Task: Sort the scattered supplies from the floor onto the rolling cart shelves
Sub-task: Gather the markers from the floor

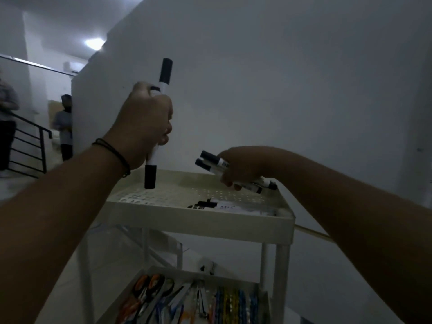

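My left hand grips two white markers with black caps upright, raised above the left side of the cart's top shelf. My right hand holds a bundle of several black-capped markers roughly level, low over the right back part of the same white perforated shelf. A flat black-and-white item lies on that shelf near its front. The lower shelf holds orange-handled scissors and several coloured pens or strips.
A white wall stands right behind the cart. At the left are a black stair railing and two people standing farther off. A clear plastic container sits under the top shelf.
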`<action>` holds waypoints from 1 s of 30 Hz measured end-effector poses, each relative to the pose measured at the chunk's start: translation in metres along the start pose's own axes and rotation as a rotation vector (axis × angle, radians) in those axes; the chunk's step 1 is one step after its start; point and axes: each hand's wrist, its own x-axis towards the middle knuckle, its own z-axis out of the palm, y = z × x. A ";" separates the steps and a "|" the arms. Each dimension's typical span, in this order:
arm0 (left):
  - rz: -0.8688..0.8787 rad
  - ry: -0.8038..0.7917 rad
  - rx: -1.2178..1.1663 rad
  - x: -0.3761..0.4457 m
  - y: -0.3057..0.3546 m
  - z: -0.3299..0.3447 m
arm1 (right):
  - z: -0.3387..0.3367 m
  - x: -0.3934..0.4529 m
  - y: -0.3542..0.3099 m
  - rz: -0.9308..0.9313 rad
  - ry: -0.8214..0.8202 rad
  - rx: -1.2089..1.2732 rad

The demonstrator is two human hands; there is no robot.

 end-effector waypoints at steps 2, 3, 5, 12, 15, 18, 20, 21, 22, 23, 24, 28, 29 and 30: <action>0.037 -0.106 0.093 0.004 -0.004 0.003 | 0.005 0.002 0.004 0.006 -0.071 -0.097; 0.068 -0.128 0.193 0.006 -0.006 0.005 | 0.006 0.002 0.005 0.006 -0.101 -0.166; 0.107 -0.136 0.356 0.008 -0.008 0.009 | 0.007 0.000 0.005 0.010 -0.150 -0.303; 0.157 -0.304 0.703 0.000 -0.008 0.023 | 0.000 -0.013 0.013 0.032 -0.189 -0.018; 0.241 -0.344 0.944 0.001 -0.009 0.033 | 0.004 -0.019 0.015 0.005 -0.187 -0.097; 0.201 -0.394 1.086 0.001 -0.014 0.045 | -0.001 -0.029 0.022 0.032 -0.010 -0.104; 0.191 -0.456 1.177 0.001 -0.019 0.056 | -0.008 -0.038 0.031 0.108 0.194 -0.118; 0.200 -0.511 1.221 0.002 -0.022 0.062 | -0.012 -0.042 0.035 0.155 0.288 -0.145; 0.209 -0.582 1.266 0.002 -0.025 0.068 | -0.015 -0.047 0.039 0.189 0.373 -0.162; 0.213 -0.660 1.318 0.002 -0.029 0.075 | -0.016 -0.050 0.042 0.201 0.443 -0.161; 0.209 -0.736 1.381 0.003 -0.032 0.081 | -0.017 -0.054 0.045 0.196 0.494 -0.143; 0.076 -0.947 1.642 0.001 -0.041 0.102 | -0.012 -0.062 0.050 0.160 0.540 -0.028; 0.038 -0.976 1.677 0.000 -0.042 0.105 | -0.010 -0.062 0.052 0.150 0.528 -0.012; 0.021 -0.995 1.695 0.000 -0.043 0.107 | -0.009 -0.062 0.053 0.144 0.514 0.003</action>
